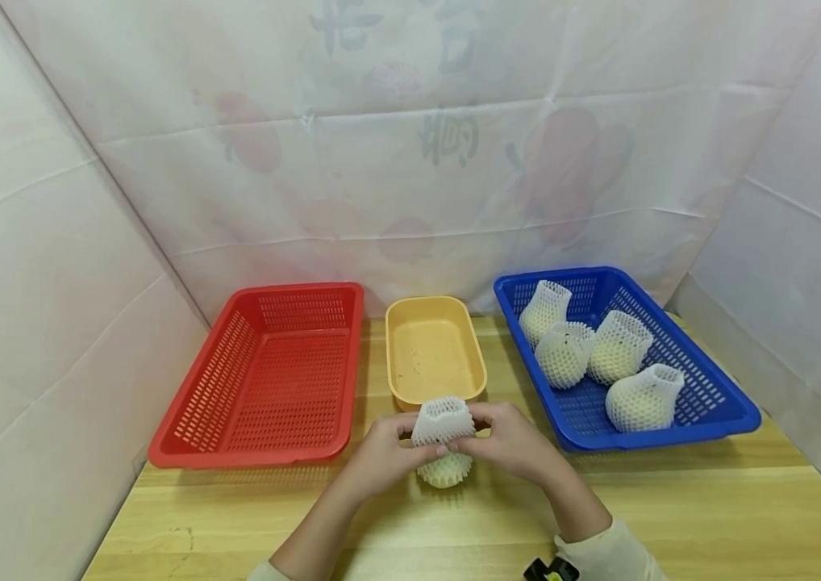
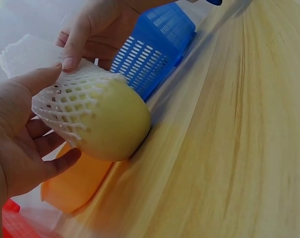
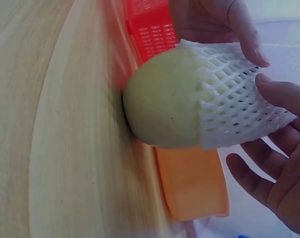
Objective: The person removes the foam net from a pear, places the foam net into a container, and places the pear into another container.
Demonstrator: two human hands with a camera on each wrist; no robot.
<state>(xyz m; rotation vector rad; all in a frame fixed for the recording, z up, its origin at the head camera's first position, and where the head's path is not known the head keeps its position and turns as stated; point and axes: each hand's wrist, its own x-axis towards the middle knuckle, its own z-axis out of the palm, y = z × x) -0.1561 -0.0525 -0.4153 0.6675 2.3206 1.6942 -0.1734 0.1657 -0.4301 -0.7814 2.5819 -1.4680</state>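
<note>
A smooth pale yellow-green fruit rests on the table, with a white foam net sleeve over its upper part. The sleeve's loose end stands above the fruit. From the left side, my left hand holds the net between thumb and fingers. My right hand grips it from the other side, and the two thumbs come close together on the near face. In the left wrist view, the fruit's lower part is bare below the net's edge.
Left stands a red basket with nothing inside. Behind the hands is a yellow-orange tub. A blue basket on the right holds several fruits in foam nets. White cloth hangs along the table's back.
</note>
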